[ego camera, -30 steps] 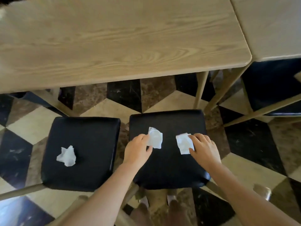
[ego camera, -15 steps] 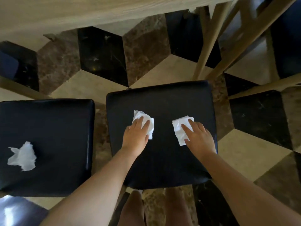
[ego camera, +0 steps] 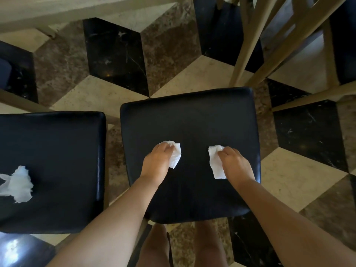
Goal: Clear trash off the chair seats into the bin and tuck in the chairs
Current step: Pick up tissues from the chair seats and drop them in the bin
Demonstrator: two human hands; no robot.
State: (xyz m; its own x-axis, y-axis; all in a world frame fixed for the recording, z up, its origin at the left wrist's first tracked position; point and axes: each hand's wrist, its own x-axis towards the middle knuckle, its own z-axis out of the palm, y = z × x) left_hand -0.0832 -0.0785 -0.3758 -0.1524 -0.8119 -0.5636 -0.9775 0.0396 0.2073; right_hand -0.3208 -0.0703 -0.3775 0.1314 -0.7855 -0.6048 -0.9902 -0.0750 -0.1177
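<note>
Two black chair seats side by side on a patterned marble floor (ego camera: 173,54). Both hands down on the right seat (ego camera: 188,116). Left hand (ego camera: 157,163) has fingers curled shut on a white tissue (ego camera: 175,157); right hand (ego camera: 236,166) likewise closed on a second tissue (ego camera: 215,164). Both tissues touch the cushion. Left seat (ego camera: 57,151) holds a crumpled wad (ego camera: 16,184), untouched, well apart from the hands. Table legs (ego camera: 248,45) stand beyond the right seat.

**Both hands on tissues**

On the middle seat (ego camera: 189,120), the left hand (ego camera: 156,164) curls over one tissue (ego camera: 175,155) and the right hand (ego camera: 235,164) over another (ego camera: 215,163). A crumpled tissue (ego camera: 17,183) lies on the left seat (ego camera: 57,151).
</note>
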